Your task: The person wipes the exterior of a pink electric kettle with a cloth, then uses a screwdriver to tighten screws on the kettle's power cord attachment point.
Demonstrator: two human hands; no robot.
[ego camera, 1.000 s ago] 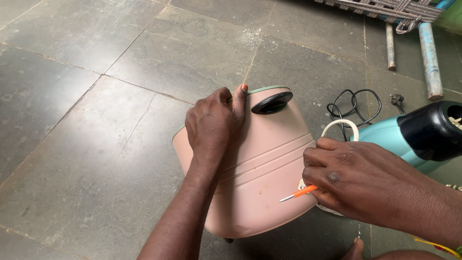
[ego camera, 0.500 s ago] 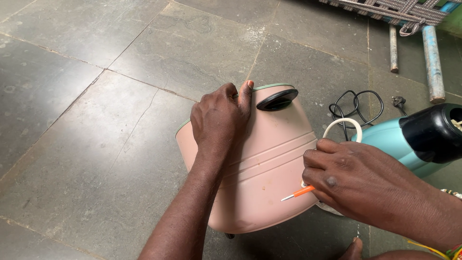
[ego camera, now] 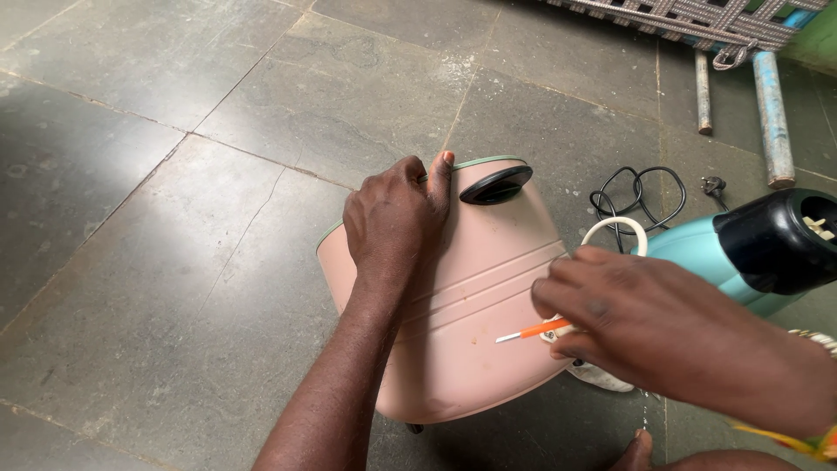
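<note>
A pink plastic appliance housing (ego camera: 471,296) with a green rim and a black oval foot pad (ego camera: 495,185) lies on the stone floor. My left hand (ego camera: 392,218) presses flat on its upper left part, thumb near the pad. My right hand (ego camera: 645,323) is closed around a small orange-handled screwdriver (ego camera: 534,331), whose pale tip rests against the housing's right side. A teal and black appliance part (ego camera: 758,249) lies just right of my right hand.
A black power cord (ego camera: 636,201) with a plug (ego camera: 715,185) is coiled on the floor behind the housing. A white ring (ego camera: 615,228) sits beside it. A woven cot frame (ego camera: 697,17) and blue leg (ego camera: 772,96) stand at the far right.
The view has shifted slightly. My right hand with the screwdriver has stayed against the housing's right side, and my left hand keeps pressing on top.
</note>
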